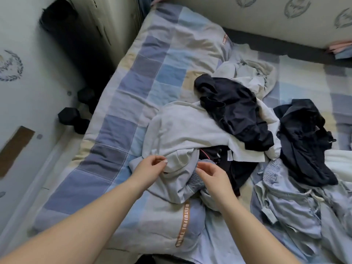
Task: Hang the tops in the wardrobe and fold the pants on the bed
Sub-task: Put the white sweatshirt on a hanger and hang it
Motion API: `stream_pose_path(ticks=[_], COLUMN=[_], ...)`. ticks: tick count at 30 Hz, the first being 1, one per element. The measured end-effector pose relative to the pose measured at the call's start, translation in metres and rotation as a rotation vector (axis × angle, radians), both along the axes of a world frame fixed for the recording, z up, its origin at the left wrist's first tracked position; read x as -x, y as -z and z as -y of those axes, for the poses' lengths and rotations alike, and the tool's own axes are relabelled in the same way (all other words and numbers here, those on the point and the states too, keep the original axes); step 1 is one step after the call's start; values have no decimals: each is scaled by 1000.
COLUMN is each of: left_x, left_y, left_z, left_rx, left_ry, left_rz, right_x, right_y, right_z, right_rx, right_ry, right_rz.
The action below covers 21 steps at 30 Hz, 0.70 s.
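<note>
grey top (181,130) lay just far of both hands | left hand (150,166) pinched its hem | right hand (211,174) loose, holding nothing, equally near

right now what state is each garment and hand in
light grey top: crumpled on the bed, unhung
dark navy garment: heaped on the pile
black garment: crumpled, unfolded
blue-grey pants: loose, unfolded
left hand: fingers curled over the grey top
right hand: fingers loosely curled, nothing held

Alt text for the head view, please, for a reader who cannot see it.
Two bare hands, left hand and right hand, reach into a light grey garment in a clothes pile on a patchwork quilt, with dark garments behind.
</note>
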<state>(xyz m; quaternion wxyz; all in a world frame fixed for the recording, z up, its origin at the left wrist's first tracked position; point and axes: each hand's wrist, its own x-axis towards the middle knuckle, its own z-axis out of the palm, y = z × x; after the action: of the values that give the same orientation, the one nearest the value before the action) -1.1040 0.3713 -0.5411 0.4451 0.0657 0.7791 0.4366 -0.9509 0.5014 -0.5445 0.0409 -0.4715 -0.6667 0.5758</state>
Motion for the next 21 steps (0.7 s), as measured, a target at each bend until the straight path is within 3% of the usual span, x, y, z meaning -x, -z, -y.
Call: stream_pose_path(ticks=[6,11,14,18,21], left_x=[38,55,60,66,62], left_y=[75,137,162,168,142], left_z=[-39,-66,-79,-89,-90], left_rx=[-11,143,166,183,15], left_ry=[127,293,287,213,194], left_rz=[15,-271,-263,-256,-153], right_x=[54,69,76,84,85], right_y=[83,129,141,142,130], right_z=[-13,-26,-30,-31,-33], right_rx=[35,123,200,245,271], right_ry=[-8,87,46,-12,136], right_rz=[132,55,9,-21,-82])
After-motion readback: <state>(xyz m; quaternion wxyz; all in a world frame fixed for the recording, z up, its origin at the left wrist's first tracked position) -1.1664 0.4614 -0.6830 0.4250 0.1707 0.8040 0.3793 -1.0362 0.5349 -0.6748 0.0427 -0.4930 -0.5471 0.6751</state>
